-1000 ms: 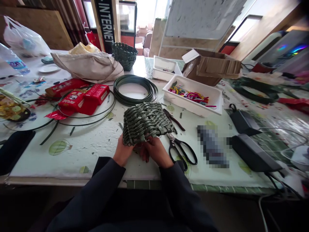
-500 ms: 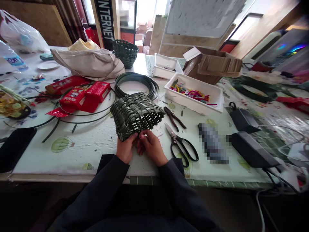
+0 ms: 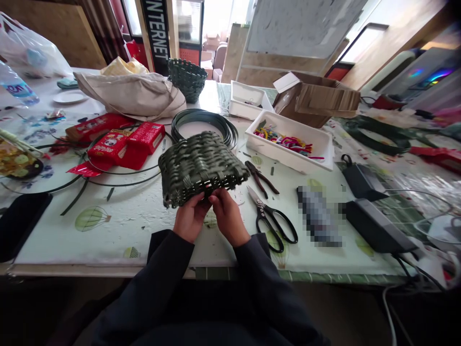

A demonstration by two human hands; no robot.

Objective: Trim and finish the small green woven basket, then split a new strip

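Lifted and swung leftward since a moment earlier, the green woven basket [image 3: 200, 166] now hangs tipped above the desk [image 3: 118, 226], gripped at its near edge by both hands. Left hand [image 3: 190, 220] pinches the rim from below, fingers curled closed on the weave; right hand [image 3: 227, 217] clasps the same edge just beside it, thumb and fingers shut on the strips. Black-handled scissors [image 3: 272, 217] lie just right of the right hand, with dark pliers [image 3: 260, 178] beyond them. Farther right and beyond, a white tray [image 3: 288, 144] holds coloured clips. Directly past the basket rests a coil of green strips [image 3: 203, 126], and well beyond that stands a second, finished dark basket [image 3: 186, 79]. Red snack packets [image 3: 124, 146] sit to the left of the hands, beyond the left wrist.
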